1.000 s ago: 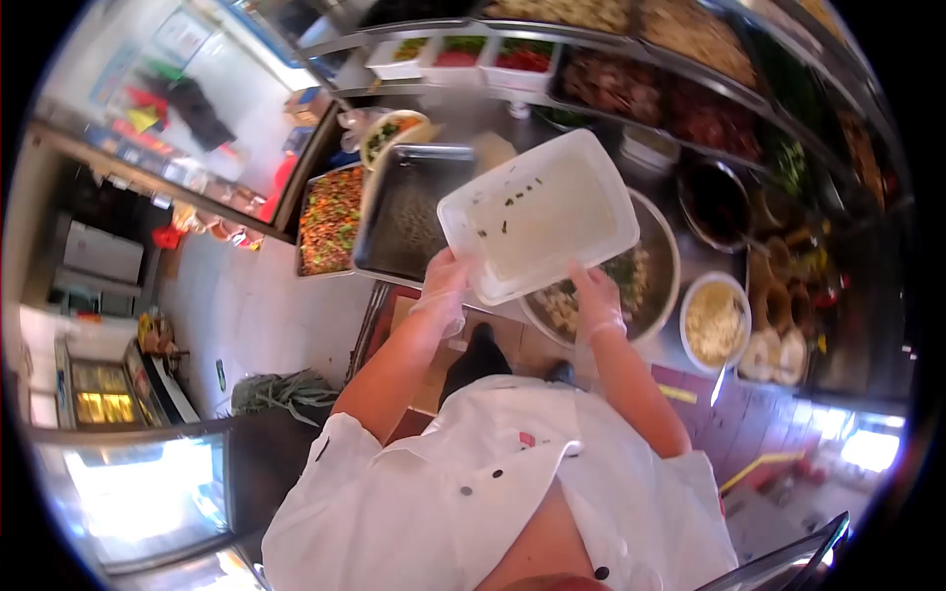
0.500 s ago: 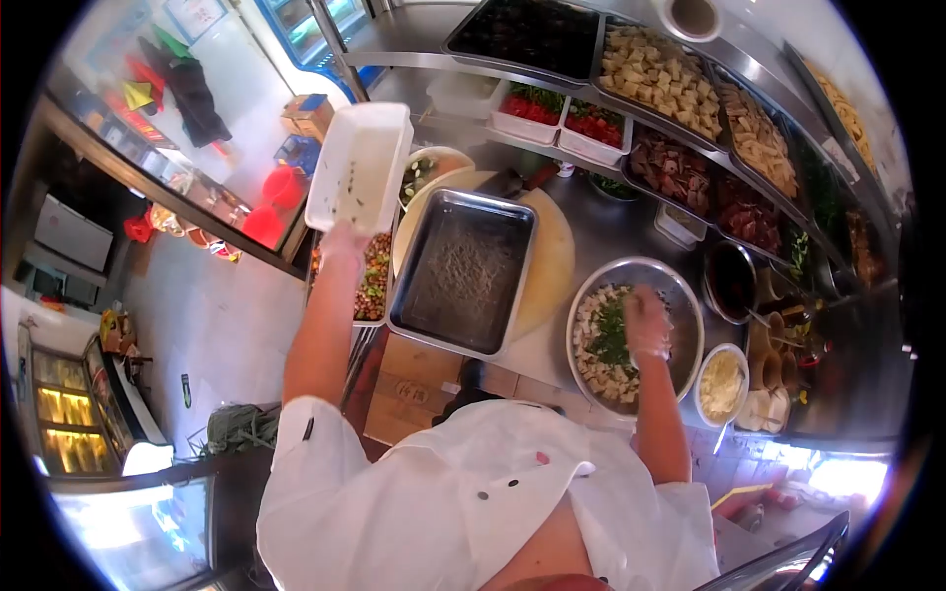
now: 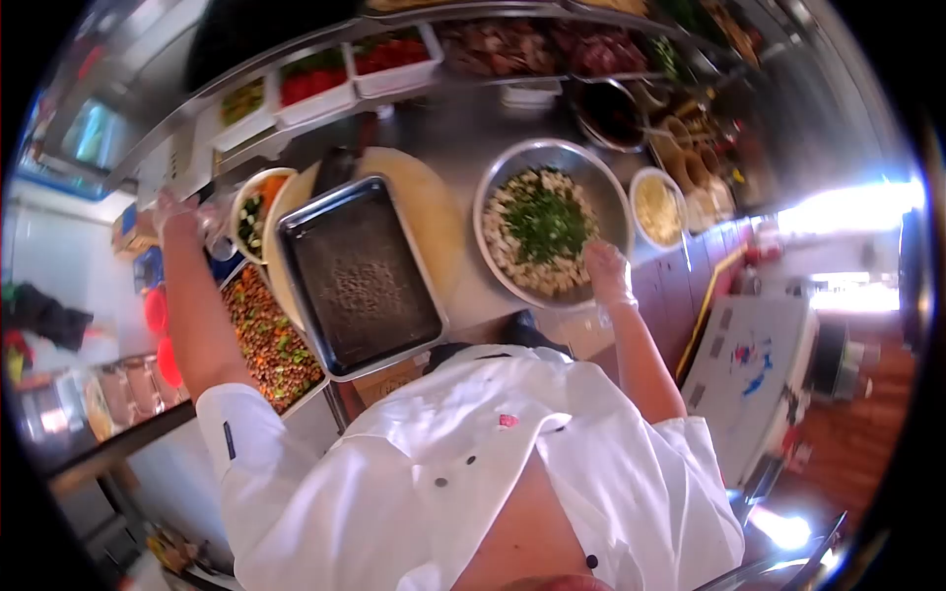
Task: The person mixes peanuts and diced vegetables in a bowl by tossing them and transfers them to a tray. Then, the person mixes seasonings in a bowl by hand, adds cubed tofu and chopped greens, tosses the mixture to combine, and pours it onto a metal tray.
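My left hand (image 3: 175, 215), in a clear glove, reaches far out to the left. Its fingers are blurred beside a pale shape, and I cannot make out whether they hold it. My right hand (image 3: 607, 272), also gloved, is at the right rim of the steel bowl (image 3: 619, 209), its fingers drawn together over the edge. Inside the bowl, chopped greens (image 3: 544, 214) lie over small pale cubes (image 3: 512, 248). Between my arms, a dark metal tray (image 3: 363, 227) with wet specks on its bottom rests on the round cutting board (image 3: 429, 197).
Left of the board are a tray of mixed diced food (image 3: 271, 340) and a round tub of cut vegetables (image 3: 258, 212). Right of the bowl stand a small pale-filled bowl (image 3: 658, 209) and a pot of dark liquid (image 3: 608, 113). White containers (image 3: 399, 74) line the shelf behind.
My view has turned right. My left hand moved outward, and the white tub it held no longer shows clearly. My right hand went from above the bowl's middle to its rim.
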The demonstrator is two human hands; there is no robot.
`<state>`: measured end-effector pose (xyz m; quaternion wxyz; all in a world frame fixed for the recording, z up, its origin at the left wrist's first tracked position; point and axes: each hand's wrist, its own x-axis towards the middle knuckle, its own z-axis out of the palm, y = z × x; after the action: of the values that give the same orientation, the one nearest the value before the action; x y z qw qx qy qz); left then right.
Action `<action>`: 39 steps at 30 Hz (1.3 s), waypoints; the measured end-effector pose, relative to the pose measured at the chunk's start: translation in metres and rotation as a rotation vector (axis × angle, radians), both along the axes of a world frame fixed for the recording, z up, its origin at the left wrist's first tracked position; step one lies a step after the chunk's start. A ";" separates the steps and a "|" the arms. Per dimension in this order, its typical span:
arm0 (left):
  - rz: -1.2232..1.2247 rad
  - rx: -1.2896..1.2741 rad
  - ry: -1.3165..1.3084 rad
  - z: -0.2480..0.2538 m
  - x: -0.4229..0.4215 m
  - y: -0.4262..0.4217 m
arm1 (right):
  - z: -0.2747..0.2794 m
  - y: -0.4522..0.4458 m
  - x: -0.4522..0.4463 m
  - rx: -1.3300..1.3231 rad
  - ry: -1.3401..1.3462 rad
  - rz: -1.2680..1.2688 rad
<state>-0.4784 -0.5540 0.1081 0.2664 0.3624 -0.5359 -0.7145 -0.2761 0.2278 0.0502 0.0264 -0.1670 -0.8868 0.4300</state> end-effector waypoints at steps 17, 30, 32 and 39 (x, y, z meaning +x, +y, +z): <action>-1.074 -0.579 -0.416 -0.108 0.101 0.470 | -0.057 0.180 -0.102 -0.133 -0.144 -0.078; -0.564 -0.057 -0.481 -0.029 0.066 0.566 | 0.038 0.180 -0.177 -0.310 -0.113 0.066; -0.545 -0.067 -0.311 -0.021 0.098 0.563 | 0.068 0.186 -0.165 -0.337 0.005 0.129; -0.491 0.029 -0.463 -0.094 0.176 0.577 | -0.022 0.190 -0.111 -0.226 -0.154 0.136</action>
<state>-0.3027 0.0229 0.0143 -0.0477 0.3788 -0.6432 -0.6637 -0.3875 0.4177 0.0282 -0.0900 -0.1410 -0.8414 0.5139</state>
